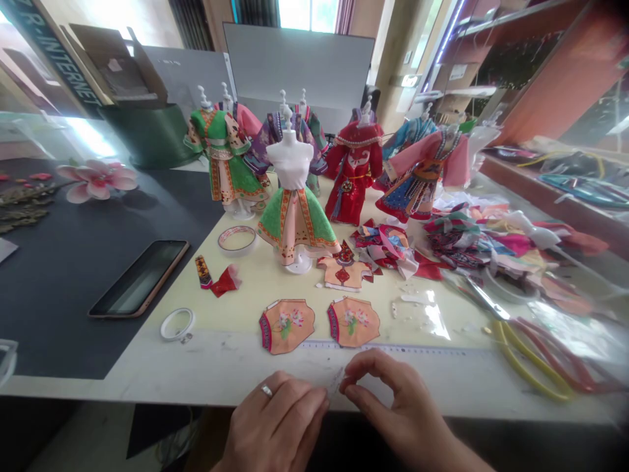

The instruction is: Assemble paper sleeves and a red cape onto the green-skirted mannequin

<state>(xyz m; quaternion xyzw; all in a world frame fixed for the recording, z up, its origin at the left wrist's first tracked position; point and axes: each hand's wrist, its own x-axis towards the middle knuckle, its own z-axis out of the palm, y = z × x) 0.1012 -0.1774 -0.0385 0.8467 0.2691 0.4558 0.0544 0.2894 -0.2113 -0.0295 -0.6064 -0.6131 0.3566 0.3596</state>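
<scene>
My left hand [280, 419], with a ring on one finger, is closed at the table's front edge, its thumb and fingertips pinching a small pale, see-through strip [336, 381]. What the strip is made of I cannot make out. My right hand [398, 400] holds the strip's other end between thumb and index finger. Just beyond my hands lie two peach cloth pieces with flower prints, the left piece [289, 324] and the right piece [354, 321]. Behind them rests a small peach bodice piece [344, 270]. A white doll mannequin [289, 160] stands upright in a green and peach skirt [299, 219].
Several dressed doll stands, one in a red gown [358, 174], line the back. Fabric scraps [472, 236] and yellow-and-red-handled scissors [531, 360] lie at right. A ruler [417, 351] runs along the front. At left are a phone [140, 278] and tape rolls [177, 324].
</scene>
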